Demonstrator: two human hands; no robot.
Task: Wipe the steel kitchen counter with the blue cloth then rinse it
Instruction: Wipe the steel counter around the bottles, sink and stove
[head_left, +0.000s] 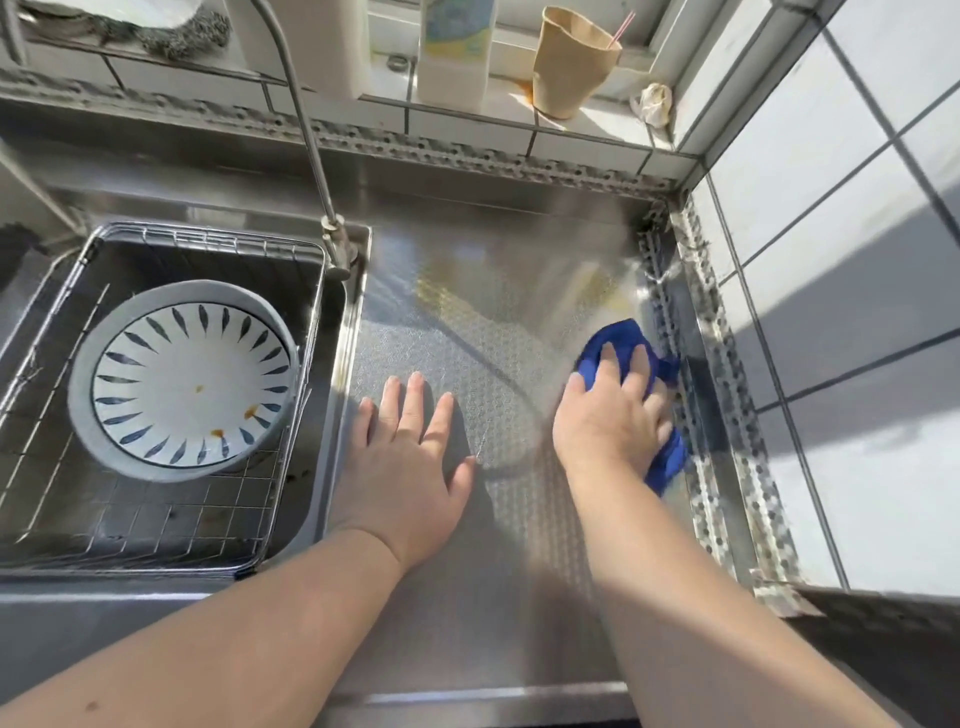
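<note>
The steel counter (498, 270) fills the middle of the view, with a patterned surface and sun glare. A blue cloth (618, 340) lies bunched near the counter's right edge. My right hand (613, 415) presses down on it, fingers curled over the cloth. Flat on the counter beside the sink rests my left hand (410, 447), fingers spread and straight, holding nothing. The faucet (332, 228) rises at the sink's back right corner.
The sink (343, 364) on the left holds a wire basket (208, 234) with a white and blue dirty bowl (182, 379). On the tiled ledge behind stand a paper cup (571, 62) with a straw and a white bottle (452, 52). A tiled wall (831, 260) bounds the right.
</note>
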